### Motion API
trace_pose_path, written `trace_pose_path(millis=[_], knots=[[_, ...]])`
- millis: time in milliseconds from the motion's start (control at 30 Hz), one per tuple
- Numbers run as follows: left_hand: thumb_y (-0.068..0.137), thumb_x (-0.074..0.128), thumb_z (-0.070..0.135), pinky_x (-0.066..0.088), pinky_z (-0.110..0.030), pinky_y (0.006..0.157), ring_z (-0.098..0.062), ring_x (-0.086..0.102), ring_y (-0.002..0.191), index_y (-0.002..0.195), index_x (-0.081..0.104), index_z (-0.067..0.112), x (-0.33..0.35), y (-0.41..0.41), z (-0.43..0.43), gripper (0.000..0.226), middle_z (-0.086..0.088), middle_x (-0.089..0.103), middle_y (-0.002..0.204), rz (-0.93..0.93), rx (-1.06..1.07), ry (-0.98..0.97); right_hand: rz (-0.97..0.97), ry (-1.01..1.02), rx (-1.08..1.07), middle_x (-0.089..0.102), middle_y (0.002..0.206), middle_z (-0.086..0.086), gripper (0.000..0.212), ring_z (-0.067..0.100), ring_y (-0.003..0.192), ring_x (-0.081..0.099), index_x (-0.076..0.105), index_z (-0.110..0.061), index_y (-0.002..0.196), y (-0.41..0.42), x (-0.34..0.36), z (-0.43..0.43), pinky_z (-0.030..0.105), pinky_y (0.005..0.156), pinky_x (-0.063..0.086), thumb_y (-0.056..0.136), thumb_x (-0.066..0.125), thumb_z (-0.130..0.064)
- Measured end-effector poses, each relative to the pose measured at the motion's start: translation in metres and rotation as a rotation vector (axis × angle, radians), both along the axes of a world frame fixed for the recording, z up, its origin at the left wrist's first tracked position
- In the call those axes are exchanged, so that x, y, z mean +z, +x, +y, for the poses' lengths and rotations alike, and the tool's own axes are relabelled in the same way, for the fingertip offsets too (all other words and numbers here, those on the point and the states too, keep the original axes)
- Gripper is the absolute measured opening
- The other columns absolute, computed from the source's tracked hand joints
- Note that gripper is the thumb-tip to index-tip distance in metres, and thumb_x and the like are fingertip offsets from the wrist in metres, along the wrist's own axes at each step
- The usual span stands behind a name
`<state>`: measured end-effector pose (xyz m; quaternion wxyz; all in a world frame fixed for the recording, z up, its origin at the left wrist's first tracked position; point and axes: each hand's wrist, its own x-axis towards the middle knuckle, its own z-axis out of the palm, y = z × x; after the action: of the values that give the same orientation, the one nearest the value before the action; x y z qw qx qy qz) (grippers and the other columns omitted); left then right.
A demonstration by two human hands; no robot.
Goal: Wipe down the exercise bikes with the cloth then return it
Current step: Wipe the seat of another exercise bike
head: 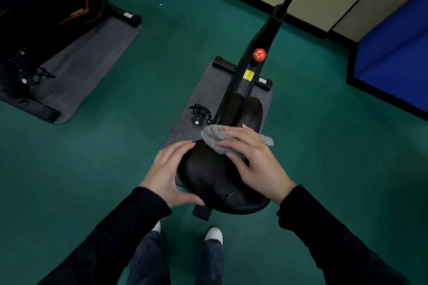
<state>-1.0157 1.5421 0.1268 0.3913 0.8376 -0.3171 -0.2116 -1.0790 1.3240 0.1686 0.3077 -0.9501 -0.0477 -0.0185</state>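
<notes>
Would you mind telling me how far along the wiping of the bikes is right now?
Done: nothing shows as finished. In hand: the right hand presses the fluffy grey cloth on the nearer bike's black padded saddle, while the left hand rests on its side. Left, probably: that bike's black frame with the red knob, the second black bike with orange trim, then returning the cloth.

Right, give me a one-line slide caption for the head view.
The right hand presses a grey cloth onto the black bike saddle while the left hand rests against its side.
</notes>
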Motion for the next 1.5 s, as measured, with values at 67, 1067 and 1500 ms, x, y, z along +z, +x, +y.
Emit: trace_pose_path(millis=[67,1067,1500], knots=[[0.038,0.089,0.051,0.012,-0.011,0.107,0.0,0.023,0.126,0.133,0.026,0.037,-0.003,0.002,0.002,0.115,0.034,0.019,0.132,0.009,0.004,-0.015,0.007,-0.057,0.039,0.062,0.122,0.006,0.022,0.02,0.122,0.052,0.069,-0.009,0.111,0.011,0.003,-0.002,0.04,0.117,0.025,0.092,0.059,-0.005],[0.093,0.042,0.037,0.029,-0.013,0.106,0.004,0.045,0.123,0.115,0.062,0.03,-0.014,0.024,-0.024,0.03,0.012,0.057,0.126,0.452,0.138,-0.342,-0.023,0.551,-0.721,0.068,0.116,-0.005,0.025,0.008,0.11,0.062,0.065,-0.018,0.119,0.056,-0.024,-0.056,0.034,0.1,0.048,0.096,0.054,-0.019],[0.093,0.033,0.038,0.032,-0.027,0.109,-0.006,0.049,0.121,0.109,0.065,0.023,-0.018,0.017,-0.032,0.038,0.005,0.06,0.122,0.469,0.229,-0.424,0.121,0.53,-0.79,0.064,0.121,-0.013,0.029,-0.003,0.116,0.056,0.065,-0.019,0.118,-0.056,-0.031,-0.015,0.027,0.106,0.042,0.092,0.061,-0.007]])
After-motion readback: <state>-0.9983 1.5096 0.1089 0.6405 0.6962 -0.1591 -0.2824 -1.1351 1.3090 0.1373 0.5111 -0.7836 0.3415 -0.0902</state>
